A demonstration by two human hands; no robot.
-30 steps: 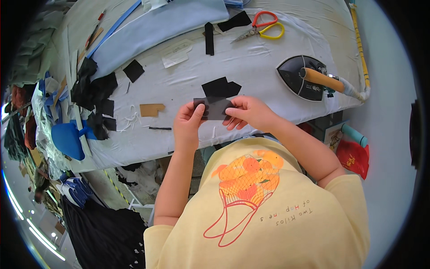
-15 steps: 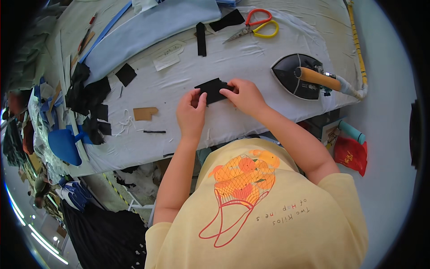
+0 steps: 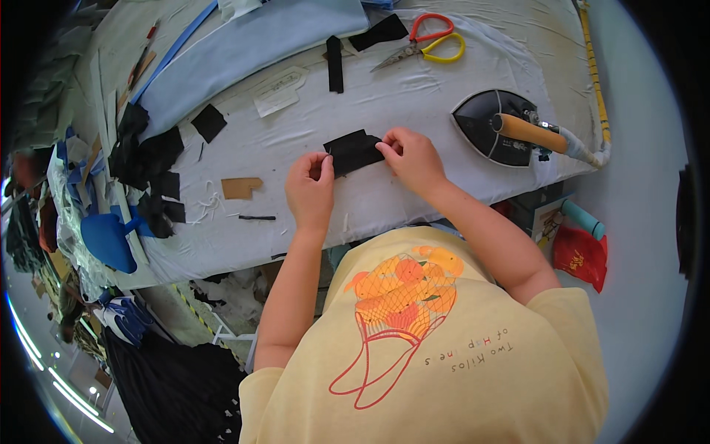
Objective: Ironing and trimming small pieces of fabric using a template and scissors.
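A small black piece of cloth (image 3: 353, 152) is stretched between my two hands, just above or on the white-covered table (image 3: 266, 159). My left hand (image 3: 310, 189) pinches its left edge between thumb and fingertips. On the other side, my right hand (image 3: 411, 158) grips the right edge the same way. The cloth's upper edge has a small step in it, and my fingertips cover both ends. To the right of my right hand, an iron (image 3: 492, 127) with a wooden handle rests on the table. Left of my left hand lies a brown card template (image 3: 240, 188).
Scissors (image 3: 425, 48) with red and yellow handles lie at the far side. Light blue cloth (image 3: 251, 59) spreads across the back left, near a paper pattern (image 3: 279, 92). Black scraps (image 3: 155, 159) pile at the left beside a blue padded piece (image 3: 108, 243). A hose (image 3: 603, 111) runs along the right edge.
My hands have drawn slightly apart, the left one moving left and the right one right. More of the black cloth shows between them. The view has shifted slightly.
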